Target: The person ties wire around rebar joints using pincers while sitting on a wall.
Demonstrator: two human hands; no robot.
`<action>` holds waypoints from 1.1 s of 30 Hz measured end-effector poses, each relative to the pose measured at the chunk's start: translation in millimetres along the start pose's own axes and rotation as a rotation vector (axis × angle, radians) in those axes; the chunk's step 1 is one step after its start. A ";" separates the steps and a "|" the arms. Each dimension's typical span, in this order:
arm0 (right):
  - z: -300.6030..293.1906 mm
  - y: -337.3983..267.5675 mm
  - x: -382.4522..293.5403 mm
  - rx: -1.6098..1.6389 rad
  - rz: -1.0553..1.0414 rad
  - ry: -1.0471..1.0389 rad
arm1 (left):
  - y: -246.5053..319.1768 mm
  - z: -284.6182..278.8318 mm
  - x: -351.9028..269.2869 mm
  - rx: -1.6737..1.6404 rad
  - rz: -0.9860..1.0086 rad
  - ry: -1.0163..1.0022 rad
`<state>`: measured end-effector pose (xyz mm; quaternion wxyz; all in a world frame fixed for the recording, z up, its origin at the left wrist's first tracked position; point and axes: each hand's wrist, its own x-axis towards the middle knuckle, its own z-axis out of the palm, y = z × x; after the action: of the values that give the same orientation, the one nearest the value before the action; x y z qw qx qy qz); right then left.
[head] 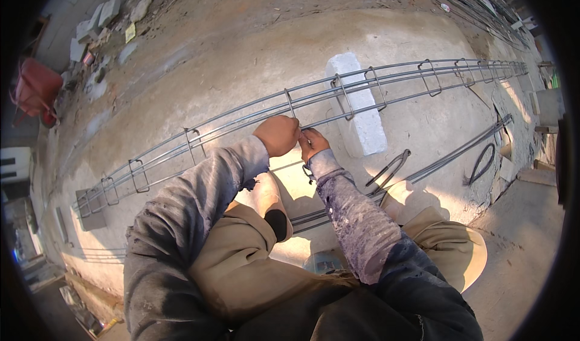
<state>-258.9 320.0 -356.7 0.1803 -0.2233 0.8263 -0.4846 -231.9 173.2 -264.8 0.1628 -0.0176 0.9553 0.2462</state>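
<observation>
A long cage of steel reinforcing bars with square wire stirrups runs from the lower left to the upper right. My left hand is closed at the near bar, by the foot of one stirrup. Touching it, my right hand has its fingertips pinched at the same joint; what lies between the fingers is too small to tell. The cage rests on a pale block right of my hands and on a grey block at the far left. Pincers with long handles lie on the concrete, right of my right hand.
Loose steel bars lie on the floor close to my feet, and a bundle of tie wire is beyond them. Broken blocks and a red wheelbarrow stand at the upper left. More thin bars are heaped at the upper right.
</observation>
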 end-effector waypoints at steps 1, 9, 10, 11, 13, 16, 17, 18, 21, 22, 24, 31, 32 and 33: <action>-0.3 -1.6 -0.6 -0.013 -0.004 0.012 | -1.2 0.9 1.0 -0.038 -0.021 -0.010; -3.1 -8.6 -1.3 -0.075 0.013 0.021 | -3.8 0.5 -2.2 -0.163 0.004 -0.028; -3.4 -9.7 -1.2 -0.082 0.008 0.016 | -4.2 0.1 -3.2 -0.168 0.005 -0.035; -3.3 -11.0 -1.2 -0.089 0.004 0.010 | -5.5 1.9 -4.2 -0.194 0.011 -0.026; -2.0 -4.4 -1.5 -0.090 -0.016 0.053 | -3.7 6.7 -3.8 -0.251 0.036 -0.011; -2.5 -6.0 -0.9 -0.123 -0.017 0.034 | 0.1 6.1 -10.7 -0.254 0.024 -0.020; -2.9 -8.6 -0.5 -0.138 -0.013 0.014 | 0.6 6.6 -14.8 -0.270 0.003 -0.005; -4.7 -11.6 -0.7 -0.141 -0.006 0.006 | 1.9 9.0 -18.3 -0.290 -0.014 0.011; -7.1 -17.1 -2.0 -0.138 0.005 0.002 | 1.9 23.5 -25.6 -0.277 -0.012 0.100; -5.7 -16.5 -2.4 -0.130 0.002 0.015 | 1.4 25.3 -26.6 -0.242 -0.009 0.096; -3.8 -14.2 -2.6 -0.119 -0.003 0.034 | -0.3 31.8 -29.6 -0.201 -0.009 0.125; -8.8 -12.3 -0.5 -0.103 -0.070 0.007 | -9.4 61.4 -31.7 -0.101 -0.040 0.210; -12.3 -13.1 1.2 -0.115 -0.084 -0.022 | -11.2 65.1 -30.9 -0.094 -0.054 0.216; -15.5 -13.9 2.5 -0.147 -0.096 -0.059 | -10.7 65.1 -32.2 -0.118 -0.062 0.233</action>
<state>-266.2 323.7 -337.5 0.1644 -0.2893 0.8423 -0.4240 -180.5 193.3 -313.2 0.0568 -0.0851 0.9506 0.2930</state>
